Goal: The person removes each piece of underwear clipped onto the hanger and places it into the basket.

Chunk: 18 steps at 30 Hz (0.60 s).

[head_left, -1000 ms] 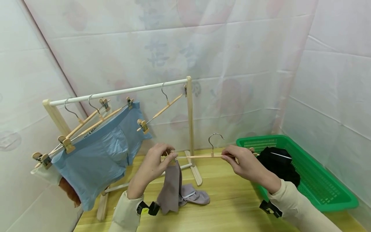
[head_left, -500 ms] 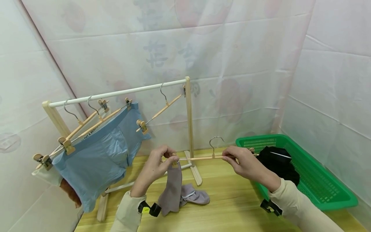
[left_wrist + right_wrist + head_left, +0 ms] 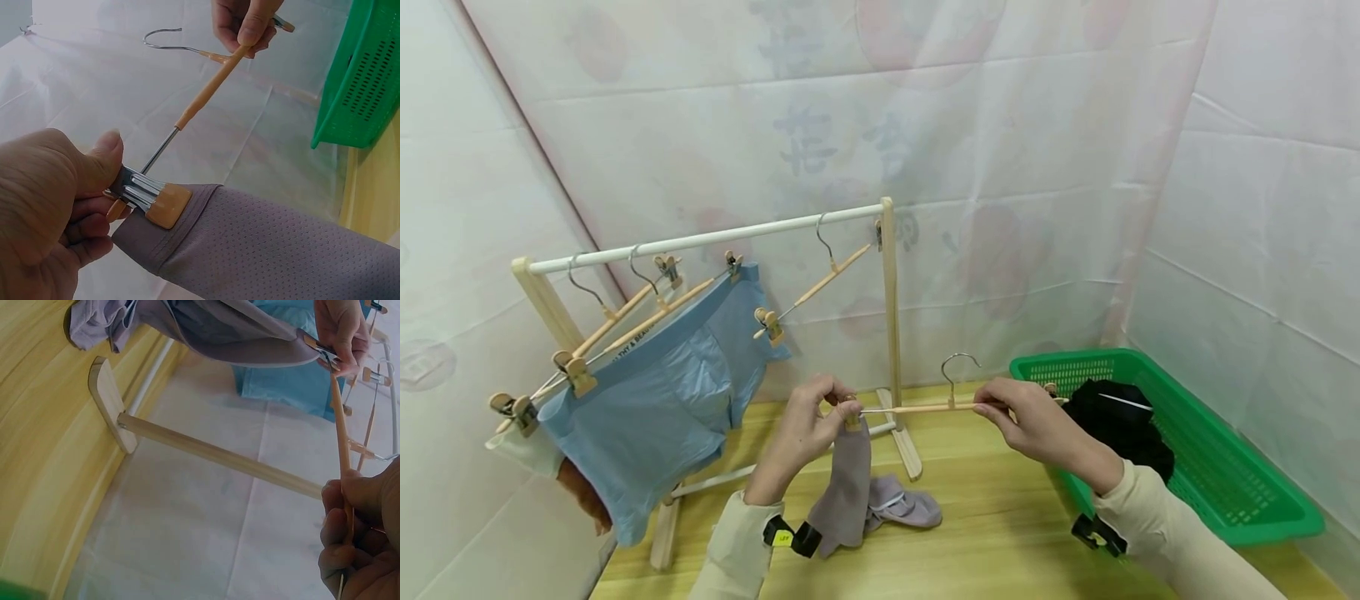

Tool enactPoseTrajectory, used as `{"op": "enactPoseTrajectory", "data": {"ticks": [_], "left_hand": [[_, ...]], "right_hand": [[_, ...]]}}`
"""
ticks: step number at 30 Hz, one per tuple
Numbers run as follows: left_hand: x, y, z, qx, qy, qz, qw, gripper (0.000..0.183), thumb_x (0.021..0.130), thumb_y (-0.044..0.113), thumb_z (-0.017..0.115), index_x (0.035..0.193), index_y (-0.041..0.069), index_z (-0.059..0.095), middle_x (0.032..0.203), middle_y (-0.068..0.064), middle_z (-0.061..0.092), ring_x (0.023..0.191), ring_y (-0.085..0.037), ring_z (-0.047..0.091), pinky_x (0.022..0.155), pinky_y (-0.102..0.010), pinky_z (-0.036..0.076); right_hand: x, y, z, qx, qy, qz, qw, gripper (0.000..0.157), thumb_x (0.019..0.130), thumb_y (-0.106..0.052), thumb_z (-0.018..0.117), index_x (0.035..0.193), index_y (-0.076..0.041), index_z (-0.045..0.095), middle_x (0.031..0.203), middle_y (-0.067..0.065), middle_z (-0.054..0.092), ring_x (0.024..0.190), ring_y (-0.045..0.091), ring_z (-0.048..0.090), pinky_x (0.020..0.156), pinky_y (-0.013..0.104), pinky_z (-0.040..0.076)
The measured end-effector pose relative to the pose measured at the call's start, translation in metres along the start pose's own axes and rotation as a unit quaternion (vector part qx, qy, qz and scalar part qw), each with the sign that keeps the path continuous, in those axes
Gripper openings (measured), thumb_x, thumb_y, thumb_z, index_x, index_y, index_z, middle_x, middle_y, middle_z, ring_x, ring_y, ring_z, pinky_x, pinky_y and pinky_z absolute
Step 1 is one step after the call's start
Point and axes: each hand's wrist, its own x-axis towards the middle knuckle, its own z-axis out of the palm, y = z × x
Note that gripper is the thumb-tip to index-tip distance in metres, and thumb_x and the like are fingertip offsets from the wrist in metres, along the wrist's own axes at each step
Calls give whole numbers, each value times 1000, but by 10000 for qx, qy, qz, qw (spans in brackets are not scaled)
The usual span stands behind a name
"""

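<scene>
In the head view my left hand (image 3: 805,433) pinches the end clip (image 3: 169,203) of a wooden clothes hanger (image 3: 928,408) between thumb and fingers. The clip's tan tips sit over the cuff of a greyish-purple sock (image 3: 281,250), which hangs down toward the table. A second sock-like part (image 3: 906,507) of the same colour lies crumpled on the table beside it, with a white strip across it. My right hand (image 3: 1037,421) grips the hanger's bar right of the metal hook, holding it roughly level. The hanger's far clip is mostly hidden behind that hand.
On the left stands a rack (image 3: 707,240) with several clip hangers. Light blue underpants (image 3: 662,383) hang there, and another hanger (image 3: 831,275) bears no garment. A green basket (image 3: 1232,467) with black cloth (image 3: 1120,429) stands on the right of the wooden table (image 3: 985,533).
My left hand and the hanger have shifted slightly right and down. The clip on the sock's cuff shows more plainly below the left fingers. My right hand keeps its grip.
</scene>
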Motion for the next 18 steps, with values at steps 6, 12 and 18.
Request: {"op": "enactPoseTrajectory", "data": {"ticks": [6,12,18], "left_hand": [[2,-2,2,-18,68,92,9999,7,88,12,76,88,11,69,82,-3,68,75,-9,58,65,-28,49],[2,-1,3,-142,76,112,9998,7,89,12,77,88,12,70,85,-4,70,76,-12,61,70,-28,51],[1,-1,4,-132,84,-42,9999,6,90,16,78,94,13,75,84,1,69,79,-13,59,76,-28,50]], "right_hand": [[-1,1,-1,-17,-5,55,10000,16,91,-3,72,93,-18,67,74,-12,56,61,-7,37,56,16,37],[-2,0,-2,18,12,118,9999,15,91,-3,72,94,-18,67,75,-10,58,61,-7,38,56,16,37],[-3,1,-4,-8,14,163,9999,17,91,-3,73,93,-18,67,76,-10,58,62,-7,38,56,16,38]]}}
